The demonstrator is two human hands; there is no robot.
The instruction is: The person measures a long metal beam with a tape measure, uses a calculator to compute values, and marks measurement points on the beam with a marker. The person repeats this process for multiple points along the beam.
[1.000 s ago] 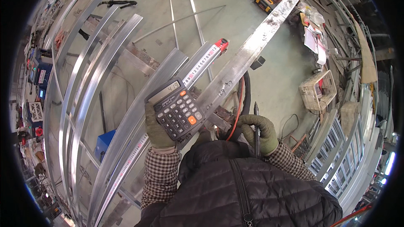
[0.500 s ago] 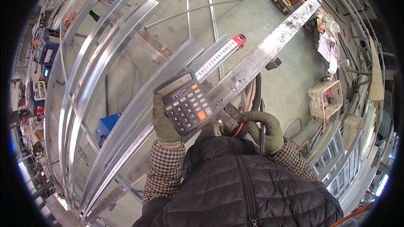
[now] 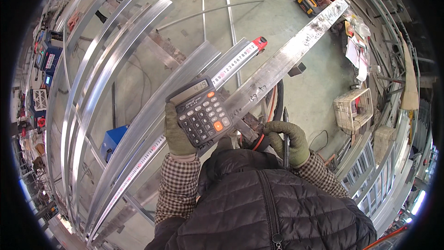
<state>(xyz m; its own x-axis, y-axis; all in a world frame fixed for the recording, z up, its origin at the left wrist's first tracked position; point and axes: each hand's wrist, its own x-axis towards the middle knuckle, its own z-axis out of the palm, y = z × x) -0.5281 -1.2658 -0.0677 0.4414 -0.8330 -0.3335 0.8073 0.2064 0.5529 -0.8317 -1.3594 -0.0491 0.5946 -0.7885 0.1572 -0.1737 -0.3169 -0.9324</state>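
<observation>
My left hand (image 3: 177, 132), in a green glove, is closed on the left side of a black desk calculator (image 3: 201, 115), tilted with its keys and display facing me. My right hand (image 3: 292, 141), gloved alike, curls round a dark pen-like marker (image 3: 286, 139) that points away from me. Beyond the calculator, a tape measure (image 3: 259, 43) with a red end lies along a metal profile (image 3: 206, 58). Its white blade (image 3: 231, 68) runs under the calculator and on toward the lower left. A wide metal bar (image 3: 286, 60) with handwritten marks slants away to the upper right.
Several long shiny profiles (image 3: 113, 60) stretch along the left. On the floor there stands a blue box (image 3: 114, 140). A pale plastic basket (image 3: 344, 111) sits at the right, near papers (image 3: 355, 54) and a yellow-black case (image 3: 307, 3). Ladder-like metal frames (image 3: 370, 178) lie at the lower right.
The view has shifted slightly, so most things sit a little further left. Both hands keep their holds on the calculator and the marker.
</observation>
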